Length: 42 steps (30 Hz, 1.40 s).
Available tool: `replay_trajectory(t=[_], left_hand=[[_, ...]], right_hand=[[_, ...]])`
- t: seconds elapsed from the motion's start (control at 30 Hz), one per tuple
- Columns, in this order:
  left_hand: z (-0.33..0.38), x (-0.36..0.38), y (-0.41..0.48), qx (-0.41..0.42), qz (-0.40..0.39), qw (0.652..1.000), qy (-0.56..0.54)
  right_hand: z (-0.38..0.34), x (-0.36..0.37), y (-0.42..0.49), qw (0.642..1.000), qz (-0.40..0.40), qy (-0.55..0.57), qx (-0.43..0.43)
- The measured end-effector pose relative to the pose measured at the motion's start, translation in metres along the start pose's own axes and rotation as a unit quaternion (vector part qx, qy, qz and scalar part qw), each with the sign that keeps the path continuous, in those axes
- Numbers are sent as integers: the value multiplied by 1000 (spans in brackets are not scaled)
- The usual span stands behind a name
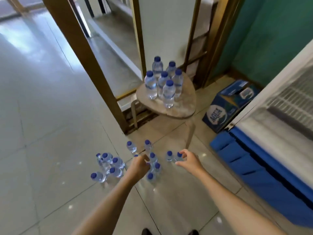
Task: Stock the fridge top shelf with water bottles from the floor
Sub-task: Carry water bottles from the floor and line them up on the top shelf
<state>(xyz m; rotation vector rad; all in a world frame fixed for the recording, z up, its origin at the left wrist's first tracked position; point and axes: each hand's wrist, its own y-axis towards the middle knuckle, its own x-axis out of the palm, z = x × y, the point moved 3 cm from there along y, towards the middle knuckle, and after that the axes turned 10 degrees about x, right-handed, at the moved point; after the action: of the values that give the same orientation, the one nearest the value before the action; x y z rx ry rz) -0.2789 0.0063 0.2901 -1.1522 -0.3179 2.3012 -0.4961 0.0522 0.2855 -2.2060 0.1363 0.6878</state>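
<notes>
Several small clear water bottles with blue caps (108, 164) stand on the tiled floor in front of me. My left hand (139, 165) hovers over the middle cluster, fingers curled down around a bottle's cap, which it mostly hides. My right hand (187, 158) reaches to a bottle (179, 156) at the right of the group, thumb and fingers spread around its cap. Whether either hand grips firmly cannot be told. The fridge (277, 126), white with a blue base, stands at the right with its glass front visible.
A small wooden stool (183, 106) behind the floor bottles carries several more bottles (163, 83). A blue cardboard water carton (227, 106) sits between the stool and the fridge. A wooden door frame (88, 65) rises at the left.
</notes>
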Motion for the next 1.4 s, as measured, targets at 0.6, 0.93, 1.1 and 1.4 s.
replay_trajectory(t=[0.6,0.93,1.1,1.4], left_hand=[[-150,339,251,41,253,939,-231],[-167,347,278,100,273,910,-295],[-159,341,269,115,270,912,-288],[-29,228,175,169,261,923,-227]], right_hand=[[215,178,324,975,91,190,-68],[221,183,346,955,122,260,-82],[231,178,332,934,199,282,-87],[158,59,200,912,241,317,-98]])
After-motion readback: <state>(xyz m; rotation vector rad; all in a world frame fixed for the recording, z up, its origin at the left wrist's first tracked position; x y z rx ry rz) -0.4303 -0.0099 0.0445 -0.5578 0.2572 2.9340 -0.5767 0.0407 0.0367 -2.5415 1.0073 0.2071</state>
